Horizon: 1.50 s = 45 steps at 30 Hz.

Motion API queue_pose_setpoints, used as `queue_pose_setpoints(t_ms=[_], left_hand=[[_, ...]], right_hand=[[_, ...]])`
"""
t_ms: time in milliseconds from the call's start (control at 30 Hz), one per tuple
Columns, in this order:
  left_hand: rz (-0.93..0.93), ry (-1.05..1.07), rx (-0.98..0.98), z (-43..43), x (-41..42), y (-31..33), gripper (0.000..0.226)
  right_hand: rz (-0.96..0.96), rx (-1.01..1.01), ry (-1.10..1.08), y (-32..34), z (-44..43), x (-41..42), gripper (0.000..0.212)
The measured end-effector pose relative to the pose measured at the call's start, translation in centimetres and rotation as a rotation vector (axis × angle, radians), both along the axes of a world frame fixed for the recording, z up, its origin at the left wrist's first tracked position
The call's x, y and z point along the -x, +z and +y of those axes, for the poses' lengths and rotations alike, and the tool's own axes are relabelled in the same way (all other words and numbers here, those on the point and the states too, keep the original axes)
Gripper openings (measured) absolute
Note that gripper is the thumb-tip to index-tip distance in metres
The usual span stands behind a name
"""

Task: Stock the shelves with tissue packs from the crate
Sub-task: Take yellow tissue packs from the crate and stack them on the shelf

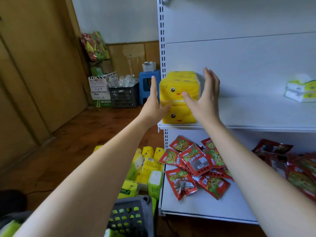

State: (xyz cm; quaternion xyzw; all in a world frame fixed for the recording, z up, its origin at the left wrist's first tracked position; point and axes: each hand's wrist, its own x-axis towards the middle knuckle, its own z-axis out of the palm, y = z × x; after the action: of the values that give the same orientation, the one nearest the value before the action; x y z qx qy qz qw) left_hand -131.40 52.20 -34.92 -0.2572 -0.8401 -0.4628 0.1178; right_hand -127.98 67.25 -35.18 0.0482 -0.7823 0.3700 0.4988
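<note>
Reaching forward with both arms almost straight, you have the yellow stack bracketed between your two hands. Far left against the back wall stand cardboard boxes (99,88) and a dark crate of bottles (124,97). Low in the view, under your left forearm, sits the grey crate (131,216). Just past it lies a heap of loose tissue packs (147,166), yellow and green, beside the left edge of the lower shelf (201,206).

Your left hand (154,101) stands on edge, fingers straight, together and pointing up. The palm lies flat against the left side of the stack of yellow tissue packs (177,93), and the thumb rests across the front at the seam between the two packs. Its grip is flat and open, pressing rather than curling round anything. The stack sits at the left end of the upper shelf (256,113), beside the slotted post.

Your right hand (205,100) mirrors it on the right side: fingers straight and slightly spread, pointing up, thumb tip on the face of the top pack. Its grip is wide open; you cannot tell whether the palm touches the stack.

Below it, red snack packets (196,161) lie scattered over the lower shelf. Far right on the upper shelf, well apart from the stack, sit green-and-white tissue packs (301,93).
</note>
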Motion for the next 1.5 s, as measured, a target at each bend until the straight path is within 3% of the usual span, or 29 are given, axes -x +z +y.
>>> queue_pose_setpoints(t_ms=[100, 200, 267, 333, 467, 667, 933, 1167, 1333, 1500], left_hand=[[-0.073, 0.105, -0.060, -2.9, -1.0, -0.4, 0.088], [-0.178, 0.225, -0.096, -7.4, -2.4, -2.6, 0.079], [-0.254, 0.322, -0.032, -11.1, -3.5, -5.2, 0.073], [-0.342, 0.426, 0.043, -15.2, -5.1, -8.4, 0.065], [-0.438, 0.532, 0.162, -21.5, -8.3, -13.2, 0.049], [-0.536, 0.498, 0.324, -27.4, -12.4, -18.1, 0.042], [-0.579, 0.491, 0.450, -31.8, -14.2, -20.3, 0.046], [-0.597, 0.427, 0.563, -31.2, -14.0, -21.0, 0.048], [-0.656, 0.312, 0.704, -30.4, -14.7, -20.9, 0.048], [-0.682, 0.268, 0.795, -30.5, -14.9, -21.0, 0.049]], right_hand=[[0.227, -0.068, 0.035, -0.5, -3.4, -0.7, 0.061], [0.249, -0.085, 0.175, -2.2, -8.1, -1.6, 0.052], [0.079, -0.062, 0.358, -4.8, -11.6, -2.4, 0.046], [-0.249, -0.050, 0.576, -8.4, -14.9, -3.8, 0.042], [-0.792, -0.247, 0.818, -15.9, -19.2, -6.1, 0.042], [-1.132, -0.563, 0.904, -22.0, -21.1, -8.4, 0.051], [-1.130, -0.773, 0.975, -22.9, -25.4, -8.8, 0.051], [-1.280, -0.957, 1.022, -25.7, -27.5, -10.4, 0.082], [-1.315, -1.007, 0.994, -25.4, -27.5, -10.1, 0.072], [-1.331, -1.188, 0.949, -23.1, -26.1, -7.9, 0.055]])
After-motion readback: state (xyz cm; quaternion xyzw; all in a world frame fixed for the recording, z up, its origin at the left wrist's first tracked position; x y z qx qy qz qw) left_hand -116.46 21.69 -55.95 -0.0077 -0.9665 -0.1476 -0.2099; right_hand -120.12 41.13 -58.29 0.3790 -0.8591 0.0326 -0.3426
